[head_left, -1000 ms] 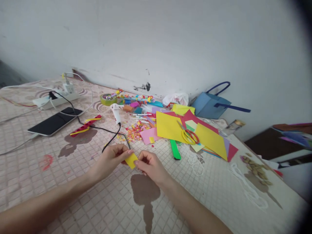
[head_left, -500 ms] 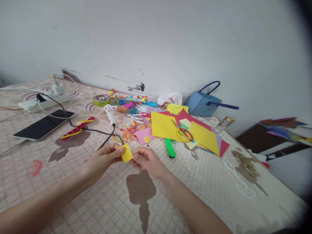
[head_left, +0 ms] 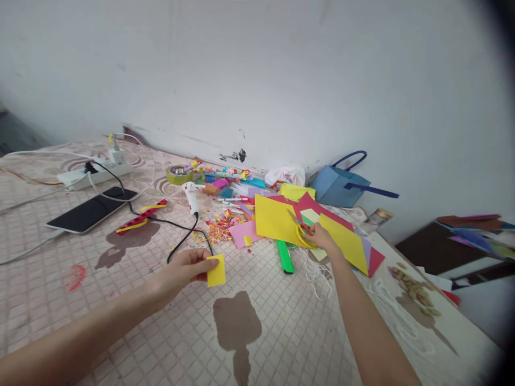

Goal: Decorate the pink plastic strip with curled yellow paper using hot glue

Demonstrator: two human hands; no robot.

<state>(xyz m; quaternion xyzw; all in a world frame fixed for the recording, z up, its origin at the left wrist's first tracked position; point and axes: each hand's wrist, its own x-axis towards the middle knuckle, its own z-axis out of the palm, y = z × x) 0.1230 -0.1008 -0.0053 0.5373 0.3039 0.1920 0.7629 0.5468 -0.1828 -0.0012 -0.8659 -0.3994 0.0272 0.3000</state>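
Between the thumb and fingers of my left hand (head_left: 197,265) is a small yellow paper square (head_left: 217,272), held above the tiled-pattern tablecloth. My right hand (head_left: 322,238) reaches out to the scissors (head_left: 300,230), its fingers closed at their red and yellow handles. The blades lie over a large yellow sheet (head_left: 276,217) in the pile of coloured paper. Just nearer to me is a green cutter (head_left: 285,257). A glue gun (head_left: 190,198) lies beyond my left hand, its black cord running close to the fingers.
At left are a tablet (head_left: 92,209), a power strip (head_left: 96,174) with cords, and a red-and-yellow paper strip (head_left: 141,217). Paper scraps (head_left: 221,225) and a tape roll (head_left: 179,174) lie farther back. A blue bag (head_left: 340,185) stands by the wall; white string (head_left: 316,273) lies at right.
My right hand has let go of the yellow paper square and moved right and away to the scissors. My left hand keeps the square. The view has shifted slightly.
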